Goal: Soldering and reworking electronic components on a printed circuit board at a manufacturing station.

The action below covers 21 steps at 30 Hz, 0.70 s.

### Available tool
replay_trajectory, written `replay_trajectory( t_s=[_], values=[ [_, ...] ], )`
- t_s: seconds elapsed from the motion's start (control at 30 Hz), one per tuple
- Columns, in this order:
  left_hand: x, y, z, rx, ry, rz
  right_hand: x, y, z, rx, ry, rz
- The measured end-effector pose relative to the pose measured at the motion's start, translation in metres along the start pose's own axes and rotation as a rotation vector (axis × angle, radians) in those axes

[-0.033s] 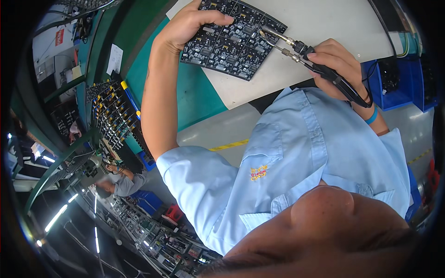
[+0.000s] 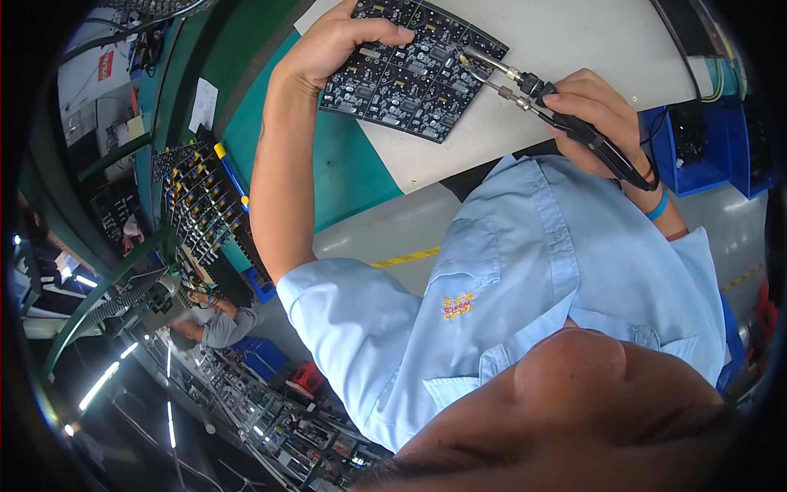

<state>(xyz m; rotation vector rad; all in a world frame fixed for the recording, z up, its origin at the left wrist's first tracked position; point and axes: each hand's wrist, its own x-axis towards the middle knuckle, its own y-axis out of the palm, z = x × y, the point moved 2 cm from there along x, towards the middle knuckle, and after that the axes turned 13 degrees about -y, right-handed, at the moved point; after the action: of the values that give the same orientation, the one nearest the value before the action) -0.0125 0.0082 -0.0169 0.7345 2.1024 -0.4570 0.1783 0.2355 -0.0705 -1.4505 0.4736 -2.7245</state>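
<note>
The right hand (image 2: 596, 115) has its fingers wrapped around the black handle of a twin-shafted tool (image 2: 525, 92), while the left hand (image 2: 332, 47) lays its thumb across the face of a black circuit board panel (image 2: 410, 78); its other fingers are hidden or cut off at the top edge, so I cannot tell whether they pinch the panel from below. The panel is at the top of the view, tilted, over a pale work surface (image 2: 574, 49) and the edge of a green mat (image 2: 348, 180). Set against the earlier frame, hardly anything differs: both hands, the panel and the tool keep the same places, and the thumb lies on the same spot. The tool's two metal tips point at the panel's right part; whether they touch it cannot be made out, nor can the small parts beneath them. The panel's far edge is cropped by the frame, and its underside is out of sight, so whether it lies flat or is lifted is unclear. Dark contents in the blue bin (image 2: 707, 174) at the right are too murky to identify. At the far left, a co-worker (image 2: 229, 326) in grey appears small, their hands indistinct.
</note>
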Motion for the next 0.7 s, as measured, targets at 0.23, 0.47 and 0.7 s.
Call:
replay_trajectory(
  t_s=[0.23, 0.47, 0.7],
  values=[
    [-0.0015, 0.0007, -0.001, 0.011, 0.018, -0.014, 0.0, 0.0001, 0.0, 0.013, 0.005, 0.003],
    [0.0016, 0.001, -0.0033, 0.032, 0.077, 0.101, -0.0012, 0.0002, -0.0009, 0.006, -0.003, 0.002],
    [0.004, 0.0027, -0.0036, 0.086, 0.081, 0.168, -0.0029, -0.0018, -0.0002, 0.015, -0.001, 0.013]
  ],
)
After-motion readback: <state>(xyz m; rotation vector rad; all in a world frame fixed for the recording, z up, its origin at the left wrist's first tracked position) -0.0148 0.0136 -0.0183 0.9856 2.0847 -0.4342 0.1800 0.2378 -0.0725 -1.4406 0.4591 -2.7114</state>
